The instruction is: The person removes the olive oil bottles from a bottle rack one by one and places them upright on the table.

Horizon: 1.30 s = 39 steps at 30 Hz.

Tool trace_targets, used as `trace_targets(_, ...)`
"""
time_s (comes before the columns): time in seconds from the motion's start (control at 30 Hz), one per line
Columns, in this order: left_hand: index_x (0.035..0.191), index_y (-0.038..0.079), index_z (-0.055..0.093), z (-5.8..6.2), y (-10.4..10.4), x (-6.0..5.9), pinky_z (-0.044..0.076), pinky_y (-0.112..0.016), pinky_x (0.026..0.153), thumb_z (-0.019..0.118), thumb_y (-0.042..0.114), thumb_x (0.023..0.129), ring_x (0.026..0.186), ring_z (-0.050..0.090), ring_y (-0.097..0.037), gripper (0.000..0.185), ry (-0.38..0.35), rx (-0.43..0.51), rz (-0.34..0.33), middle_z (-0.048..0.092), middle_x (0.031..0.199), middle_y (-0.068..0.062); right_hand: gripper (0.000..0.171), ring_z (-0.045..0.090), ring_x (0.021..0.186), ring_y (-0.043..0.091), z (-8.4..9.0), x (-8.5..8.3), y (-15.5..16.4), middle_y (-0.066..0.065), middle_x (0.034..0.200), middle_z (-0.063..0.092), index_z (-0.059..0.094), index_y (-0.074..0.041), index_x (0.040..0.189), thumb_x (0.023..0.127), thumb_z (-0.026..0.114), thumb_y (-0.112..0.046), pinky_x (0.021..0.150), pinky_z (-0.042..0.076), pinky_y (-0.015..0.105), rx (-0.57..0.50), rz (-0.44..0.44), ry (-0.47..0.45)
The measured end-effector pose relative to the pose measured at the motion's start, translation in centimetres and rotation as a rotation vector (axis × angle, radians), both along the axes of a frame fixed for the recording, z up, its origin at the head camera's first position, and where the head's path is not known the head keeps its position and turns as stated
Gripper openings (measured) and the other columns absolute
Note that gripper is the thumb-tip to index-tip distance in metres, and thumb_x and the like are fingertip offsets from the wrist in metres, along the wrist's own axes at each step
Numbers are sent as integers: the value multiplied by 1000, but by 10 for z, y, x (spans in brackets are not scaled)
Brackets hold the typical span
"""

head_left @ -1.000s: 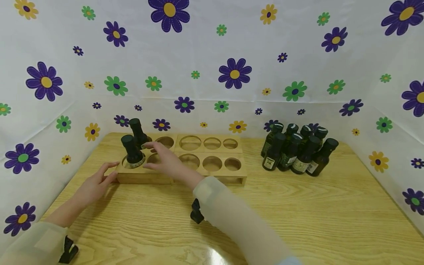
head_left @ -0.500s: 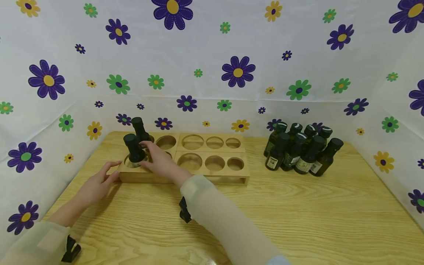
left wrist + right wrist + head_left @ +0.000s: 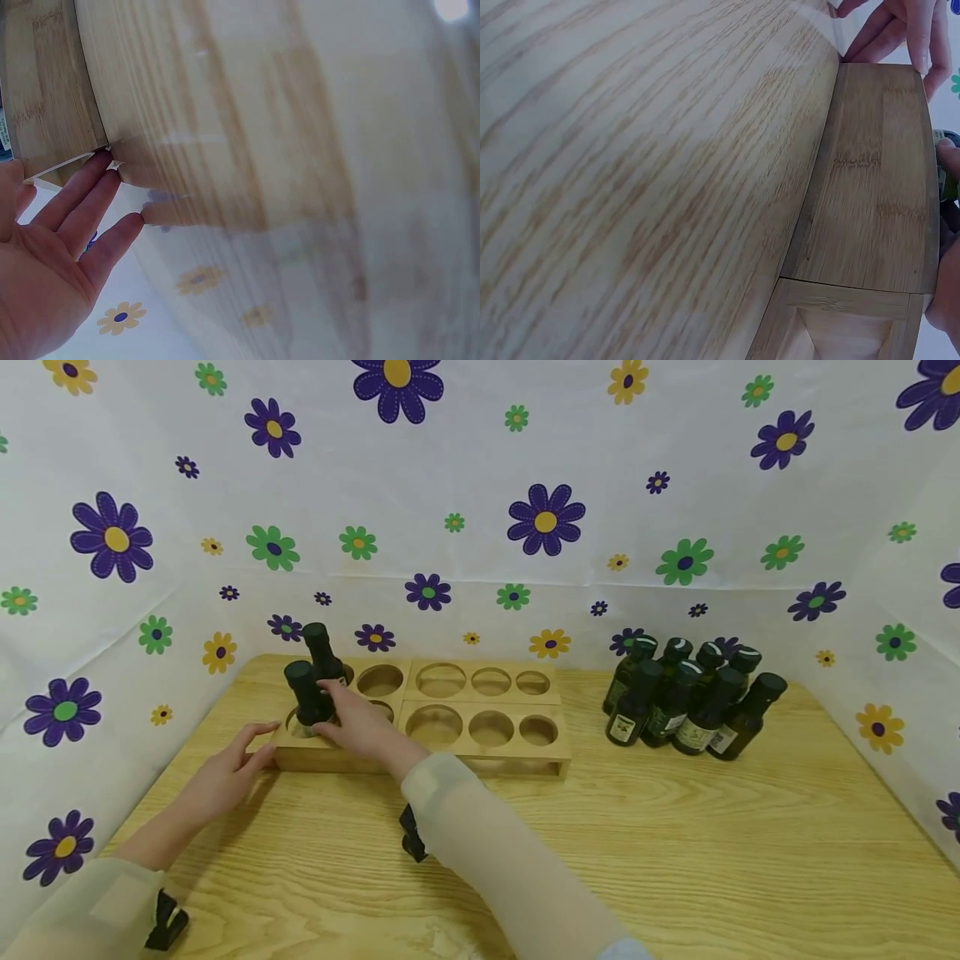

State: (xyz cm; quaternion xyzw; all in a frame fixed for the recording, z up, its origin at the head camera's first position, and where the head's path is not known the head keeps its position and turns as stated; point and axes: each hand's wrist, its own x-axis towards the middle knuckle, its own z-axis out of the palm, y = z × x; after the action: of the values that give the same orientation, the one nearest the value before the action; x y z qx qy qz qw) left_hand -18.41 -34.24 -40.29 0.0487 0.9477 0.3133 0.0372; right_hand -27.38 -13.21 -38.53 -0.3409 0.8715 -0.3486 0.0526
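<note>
- Wooden table (image 3: 675, 843): seen filling the lower half of the frame.
- Wooden rack (image 3: 480, 727): set left of centre, with round holes in two rows.
- Group of dark bottles (image 3: 693, 697): stood at centre right, well apart from the rack.
- Right hand (image 3: 360, 722): laid over the rack's left end, fingers curled round the front bottle (image 3: 306, 693), which is seated in the front-left hole; a second bottle (image 3: 322, 656) is stood just behind.
- Left hand (image 3: 225, 772): fingers held straight, tips pressed against the rack's left end.

Head view looking down, wrist views close, sharing wooden rack (image 3: 420, 727) (front edge)
</note>
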Motion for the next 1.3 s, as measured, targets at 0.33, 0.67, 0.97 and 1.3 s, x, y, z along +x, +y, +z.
trace_targets(0.33,150,10,27,-2,-2,-1,41,-46,71,31,41,106,103,59,-47,53,-9,4,3,53,126,-37,59,52,124,13,-1,3,1,8,140,50,37,-7,145,96,62,-27,102,36,24,-31,-19,20)
trace_targets(0.67,150,9,27,-2,-3,-4,41,-43,67,30,40,107,94,62,-41,53,14,-4,-9,54,125,-37,57,51,123,15,2,8,7,13,137,50,36,-2,142,96,63,-21,101,36,23,-198,-65,53)
trace_targets(0.97,151,9,26,-3,-1,-2,42,-44,68,29,43,106,94,62,-45,56,-14,5,4,52,126,-38,53,53,122,19,16,8,27,14,133,51,38,1,138,95,64,-16,98,41,24,-387,-60,82)
trace_targets(1.3,151,8,25,0,-1,0,41,-42,66,29,41,107,95,61,-44,56,-11,3,-13,52,125,-39,55,51,120,20,42,11,73,14,131,49,35,-1,139,94,65,-11,95,44,29,-548,-61,-29)
